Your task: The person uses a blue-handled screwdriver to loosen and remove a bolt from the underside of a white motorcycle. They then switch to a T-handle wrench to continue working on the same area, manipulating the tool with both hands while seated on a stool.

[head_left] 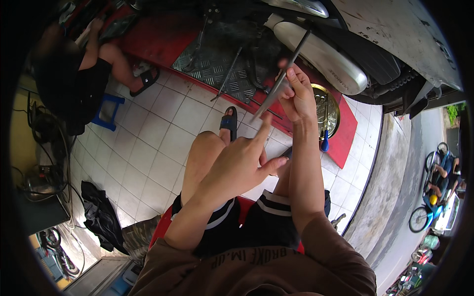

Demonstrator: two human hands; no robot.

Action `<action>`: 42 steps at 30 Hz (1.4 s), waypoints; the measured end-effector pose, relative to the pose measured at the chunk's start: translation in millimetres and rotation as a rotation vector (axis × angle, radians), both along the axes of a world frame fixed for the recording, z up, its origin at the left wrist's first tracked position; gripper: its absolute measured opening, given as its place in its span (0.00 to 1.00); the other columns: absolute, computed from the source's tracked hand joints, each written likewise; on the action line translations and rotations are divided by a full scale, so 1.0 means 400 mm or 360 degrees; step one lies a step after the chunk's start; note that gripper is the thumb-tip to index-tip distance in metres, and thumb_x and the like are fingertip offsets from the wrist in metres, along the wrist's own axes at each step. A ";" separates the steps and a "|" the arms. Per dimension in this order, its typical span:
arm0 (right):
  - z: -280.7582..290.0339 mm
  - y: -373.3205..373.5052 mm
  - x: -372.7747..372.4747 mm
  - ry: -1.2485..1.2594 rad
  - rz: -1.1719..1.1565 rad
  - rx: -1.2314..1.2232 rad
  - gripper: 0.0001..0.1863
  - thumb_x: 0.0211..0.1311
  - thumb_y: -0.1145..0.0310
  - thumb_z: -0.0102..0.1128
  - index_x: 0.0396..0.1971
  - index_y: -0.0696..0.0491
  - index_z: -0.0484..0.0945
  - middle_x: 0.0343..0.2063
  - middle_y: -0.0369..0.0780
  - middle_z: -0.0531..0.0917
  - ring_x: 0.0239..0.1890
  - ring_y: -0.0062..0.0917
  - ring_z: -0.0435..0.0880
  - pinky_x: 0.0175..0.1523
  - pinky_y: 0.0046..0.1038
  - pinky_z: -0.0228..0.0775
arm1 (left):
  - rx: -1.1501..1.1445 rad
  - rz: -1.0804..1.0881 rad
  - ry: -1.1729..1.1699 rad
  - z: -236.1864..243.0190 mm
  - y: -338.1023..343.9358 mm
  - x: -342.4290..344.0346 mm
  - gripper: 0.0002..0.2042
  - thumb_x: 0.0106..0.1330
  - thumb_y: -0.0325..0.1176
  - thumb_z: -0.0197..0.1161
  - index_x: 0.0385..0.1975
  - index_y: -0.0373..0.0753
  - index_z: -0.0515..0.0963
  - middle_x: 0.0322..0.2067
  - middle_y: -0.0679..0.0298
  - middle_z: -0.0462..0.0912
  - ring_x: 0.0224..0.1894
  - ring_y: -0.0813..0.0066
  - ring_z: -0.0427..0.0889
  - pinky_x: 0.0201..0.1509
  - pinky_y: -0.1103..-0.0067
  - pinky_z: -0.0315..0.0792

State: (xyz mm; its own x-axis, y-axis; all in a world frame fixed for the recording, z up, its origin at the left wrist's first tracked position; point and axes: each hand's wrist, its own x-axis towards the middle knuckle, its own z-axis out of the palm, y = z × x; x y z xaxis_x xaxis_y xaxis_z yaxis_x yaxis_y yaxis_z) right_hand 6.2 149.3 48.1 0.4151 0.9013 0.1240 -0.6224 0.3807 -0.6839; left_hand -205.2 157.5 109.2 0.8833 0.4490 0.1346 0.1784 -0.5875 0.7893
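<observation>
My right hand (299,93) grips a long, thin metal rod (297,51) between thumb and fingers. The rod slants from upper right to lower left, and its lower end is blurred. Just below that end is my left hand (236,165), index finger stretched out and thumb apart, holding nothing. Whether the fingertip touches the rod I cannot tell. Under the right hand lies a red platform (339,145), partly covered by a grey tread plate (197,54). A second slim metal rod (230,70) rests on that plate.
A round gold tray (337,112) and a blue-handled tool (324,144) are by my right forearm. A motorbike's silver exhaust (323,55) overhangs the platform. Another person (94,74) sits at the left near a blue stool (108,112). Motorbikes (434,187) stand out on the street.
</observation>
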 end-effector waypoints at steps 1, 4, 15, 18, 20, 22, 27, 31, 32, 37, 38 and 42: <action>0.003 0.000 -0.003 -0.0016 -0.0006 -0.0018 0.10 0.71 0.70 0.52 0.45 0.60 0.74 0.18 0.31 0.70 0.17 0.10 0.59 0.24 0.15 0.50 | -0.0001 0.0097 -0.0034 0.000 0.000 -0.002 0.36 0.60 0.33 0.66 0.66 0.28 0.57 0.20 0.66 0.79 0.15 0.77 0.76 0.21 0.83 0.68; 0.000 0.002 0.002 0.0010 -0.0007 0.0035 0.10 0.71 0.70 0.51 0.45 0.60 0.74 0.19 0.31 0.70 0.17 0.10 0.59 0.24 0.15 0.50 | -0.0309 0.0213 -0.0304 0.033 -0.004 0.007 0.36 0.61 0.35 0.66 0.66 0.28 0.57 0.21 0.66 0.79 0.15 0.76 0.77 0.21 0.84 0.68; 0.008 -0.001 0.002 0.0062 0.0019 0.0045 0.10 0.71 0.70 0.51 0.45 0.60 0.74 0.19 0.32 0.71 0.17 0.10 0.60 0.23 0.15 0.50 | -0.0783 0.0243 -0.0689 0.031 -0.029 0.034 0.34 0.63 0.27 0.64 0.66 0.27 0.53 0.25 0.65 0.78 0.17 0.88 0.75 0.19 0.89 0.62; -0.016 0.004 0.007 0.0016 -0.0014 0.0003 0.10 0.71 0.71 0.52 0.46 0.61 0.74 0.19 0.32 0.71 0.17 0.11 0.60 0.24 0.15 0.51 | -0.0501 -0.0152 -0.0406 0.041 -0.019 0.048 0.26 0.64 0.30 0.62 0.61 0.30 0.64 0.21 0.66 0.79 0.19 0.82 0.79 0.25 0.87 0.69; -0.019 0.002 0.008 0.0050 -0.0016 0.0021 0.10 0.71 0.71 0.52 0.46 0.61 0.74 0.20 0.33 0.72 0.18 0.11 0.61 0.24 0.15 0.51 | -0.0879 -0.0163 -0.0078 -0.021 -0.043 0.061 0.27 0.67 0.31 0.61 0.65 0.34 0.62 0.25 0.65 0.80 0.18 0.81 0.78 0.25 0.87 0.68; -0.016 -0.001 0.012 0.0074 0.0011 0.0056 0.11 0.70 0.71 0.52 0.46 0.61 0.74 0.20 0.33 0.73 0.18 0.11 0.61 0.24 0.15 0.51 | -0.1149 0.0006 -0.0162 -0.041 -0.028 0.061 0.29 0.69 0.33 0.59 0.67 0.35 0.57 0.28 0.64 0.80 0.19 0.81 0.78 0.25 0.87 0.67; -0.014 0.004 0.014 0.0096 0.0006 0.0043 0.11 0.70 0.71 0.52 0.46 0.61 0.74 0.21 0.34 0.73 0.19 0.11 0.62 0.24 0.15 0.52 | -0.1428 0.0570 -0.0712 0.009 -0.018 0.075 0.31 0.68 0.31 0.61 0.67 0.31 0.54 0.27 0.66 0.76 0.19 0.87 0.70 0.19 0.87 0.62; -0.017 -0.001 0.017 0.0118 0.0003 0.0085 0.10 0.70 0.71 0.52 0.46 0.60 0.74 0.21 0.34 0.73 0.19 0.11 0.62 0.24 0.15 0.52 | -0.0559 0.0519 -0.0420 -0.014 0.001 0.092 0.21 0.63 0.29 0.65 0.57 0.37 0.73 0.17 0.72 0.68 0.16 0.88 0.59 0.19 0.86 0.53; -0.020 -0.002 0.019 0.0119 0.0004 0.0087 0.10 0.70 0.70 0.52 0.45 0.60 0.74 0.21 0.34 0.72 0.19 0.11 0.62 0.24 0.15 0.52 | -0.0428 0.0484 -0.0375 -0.014 -0.002 0.090 0.21 0.64 0.30 0.64 0.57 0.39 0.74 0.16 0.72 0.67 0.16 0.88 0.60 0.20 0.86 0.55; -0.044 -0.015 0.045 0.0069 0.0018 0.0129 0.10 0.71 0.70 0.52 0.45 0.60 0.74 0.19 0.33 0.72 0.18 0.11 0.62 0.23 0.14 0.52 | 0.0033 0.0079 -0.0361 -0.039 -0.039 0.083 0.20 0.63 0.34 0.65 0.56 0.45 0.77 0.10 0.71 0.65 0.13 0.81 0.61 0.28 0.82 0.61; -0.040 -0.018 0.045 0.0054 -0.0005 0.0097 0.10 0.71 0.70 0.52 0.45 0.60 0.74 0.19 0.33 0.72 0.18 0.10 0.61 0.23 0.14 0.51 | 0.0044 -0.0055 -0.0306 -0.038 -0.045 0.079 0.20 0.63 0.34 0.65 0.56 0.46 0.77 0.10 0.70 0.64 0.13 0.79 0.61 0.29 0.81 0.62; -0.025 -0.028 0.043 0.0045 -0.0015 0.0011 0.10 0.70 0.69 0.53 0.44 0.60 0.75 0.19 0.33 0.72 0.18 0.10 0.62 0.22 0.14 0.52 | -0.0281 -0.0020 -0.0006 -0.113 -0.065 0.074 0.33 0.65 0.36 0.65 0.66 0.32 0.60 0.15 0.64 0.72 0.13 0.75 0.66 0.31 0.79 0.67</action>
State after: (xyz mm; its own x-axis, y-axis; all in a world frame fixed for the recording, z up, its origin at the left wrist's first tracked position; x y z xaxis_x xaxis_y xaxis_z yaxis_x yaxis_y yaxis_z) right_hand 23.4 138.0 38.2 0.4268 0.8966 0.1182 -0.6380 0.3911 -0.6633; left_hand -175.5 131.6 64.1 0.8886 0.4549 0.0582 0.1686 -0.4421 0.8810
